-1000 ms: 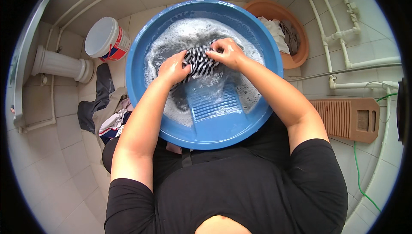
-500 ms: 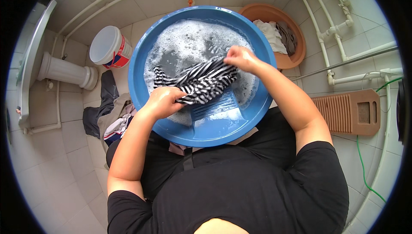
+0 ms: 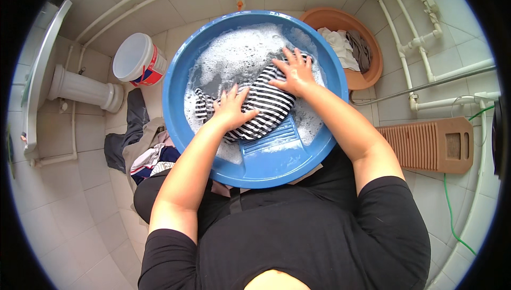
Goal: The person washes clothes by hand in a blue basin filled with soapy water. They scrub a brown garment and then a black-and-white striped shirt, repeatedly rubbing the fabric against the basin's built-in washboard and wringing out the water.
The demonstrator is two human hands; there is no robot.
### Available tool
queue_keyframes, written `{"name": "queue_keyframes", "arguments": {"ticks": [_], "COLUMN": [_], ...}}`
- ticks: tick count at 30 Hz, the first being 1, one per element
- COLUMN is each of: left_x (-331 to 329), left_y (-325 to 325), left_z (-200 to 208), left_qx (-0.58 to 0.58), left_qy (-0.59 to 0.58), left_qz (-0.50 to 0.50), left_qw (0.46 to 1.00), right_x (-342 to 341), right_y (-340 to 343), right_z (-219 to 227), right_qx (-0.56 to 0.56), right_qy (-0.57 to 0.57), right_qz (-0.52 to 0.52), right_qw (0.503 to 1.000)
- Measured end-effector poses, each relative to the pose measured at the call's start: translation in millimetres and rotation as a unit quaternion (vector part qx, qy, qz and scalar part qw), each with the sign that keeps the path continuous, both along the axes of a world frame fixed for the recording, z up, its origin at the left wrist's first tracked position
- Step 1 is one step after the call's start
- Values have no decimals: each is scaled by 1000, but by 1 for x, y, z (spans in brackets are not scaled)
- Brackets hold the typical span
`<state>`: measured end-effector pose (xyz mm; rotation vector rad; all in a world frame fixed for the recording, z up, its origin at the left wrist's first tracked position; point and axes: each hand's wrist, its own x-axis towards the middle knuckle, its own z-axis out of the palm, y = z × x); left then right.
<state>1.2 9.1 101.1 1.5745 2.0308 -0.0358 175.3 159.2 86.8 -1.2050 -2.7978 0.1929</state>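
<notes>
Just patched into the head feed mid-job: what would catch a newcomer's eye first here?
The big blue basin fills the centre, resting on the person's lap, full of suds. In it, both hands press flat on a black-and-white striped garment: the left hand on its near part, the right hand on its far edge, fingers spread. A brown tub of clothes sits behind right, a white bucket behind left.
</notes>
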Motion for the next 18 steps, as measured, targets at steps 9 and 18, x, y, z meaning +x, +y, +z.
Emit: {"name": "queue_keyframes", "arguments": {"ticks": [9, 18], "left_x": [-47, -88], "left_y": [14, 15], "left_z": [-56, -125], "left_qx": [46, 84], "left_qy": [-89, -250], "left_qz": [33, 234], "left_qw": [994, 936], "right_x": [-29, -47], "right_y": [29, 15], "right_z": [-43, 3], "right_qx": [-365, -190], "right_qy": [-32, -40], "right_qz": [0, -104], "right_qw": [930, 975]}}
